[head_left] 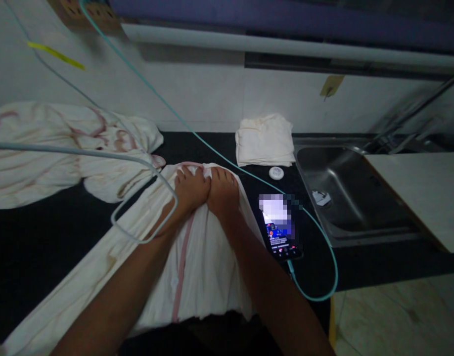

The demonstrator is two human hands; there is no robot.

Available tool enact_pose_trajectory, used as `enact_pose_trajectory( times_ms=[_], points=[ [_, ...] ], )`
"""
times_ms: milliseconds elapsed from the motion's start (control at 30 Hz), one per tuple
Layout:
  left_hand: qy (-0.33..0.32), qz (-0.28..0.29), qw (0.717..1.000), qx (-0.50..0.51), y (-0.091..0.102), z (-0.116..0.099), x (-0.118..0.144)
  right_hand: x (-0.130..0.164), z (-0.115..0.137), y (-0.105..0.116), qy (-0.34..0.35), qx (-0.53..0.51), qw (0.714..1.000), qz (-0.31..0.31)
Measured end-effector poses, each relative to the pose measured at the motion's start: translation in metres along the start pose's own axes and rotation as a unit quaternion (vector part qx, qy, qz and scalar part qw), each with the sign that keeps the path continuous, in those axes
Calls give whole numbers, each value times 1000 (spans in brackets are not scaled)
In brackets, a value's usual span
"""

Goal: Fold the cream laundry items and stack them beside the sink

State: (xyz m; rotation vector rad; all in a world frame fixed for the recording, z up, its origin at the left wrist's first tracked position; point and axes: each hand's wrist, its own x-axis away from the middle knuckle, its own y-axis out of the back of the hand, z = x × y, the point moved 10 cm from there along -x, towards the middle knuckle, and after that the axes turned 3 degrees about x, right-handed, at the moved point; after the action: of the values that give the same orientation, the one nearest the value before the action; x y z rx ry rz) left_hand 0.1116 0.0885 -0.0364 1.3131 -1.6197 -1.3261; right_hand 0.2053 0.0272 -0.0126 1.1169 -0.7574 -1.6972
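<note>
A white long-sleeved garment with pink trim [206,257] lies spread over the dark counter in front of me, one sleeve stretching to the lower left. At its top edge my left hand [193,188] has its fingers bent over the cloth, closed on it. Side by side with it, almost touching, my right hand [223,190] also grips the top edge with curled fingers. The cloth under both palms is hidden. A loop of grey cord [145,160] passes in front of my left forearm.
Crumpled white and pink cloth [64,148] lies at left. Folded white cloth [264,141] sits by the wall, near a small round white object [276,173]. A lit phone [281,232] lies right of the garment, its teal cable [167,104] running across. A metal sink [345,193] and white board [423,183] stand further right.
</note>
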Motion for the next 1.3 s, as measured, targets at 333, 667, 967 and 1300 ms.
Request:
enact_pose_trajectory(
  times_ms=[333, 667, 967, 1300],
  points=[
    [83, -40, 996, -16, 10, 6, 1, -1, -1, 1, -17, -25, 999, 23],
    [77, -63, 995, -4, 9, 8, 0, 39, -3, 60, -84, -57, 995, -3],
    [55, -85, 995, -1, 6, 12, -5, 180, -22, 79, -170, -106, 971, 132],
    [47, -83, 995, 19, 1, 17, -8, 202, -77, 150, -81, -57, 982, 159]
  ],
)
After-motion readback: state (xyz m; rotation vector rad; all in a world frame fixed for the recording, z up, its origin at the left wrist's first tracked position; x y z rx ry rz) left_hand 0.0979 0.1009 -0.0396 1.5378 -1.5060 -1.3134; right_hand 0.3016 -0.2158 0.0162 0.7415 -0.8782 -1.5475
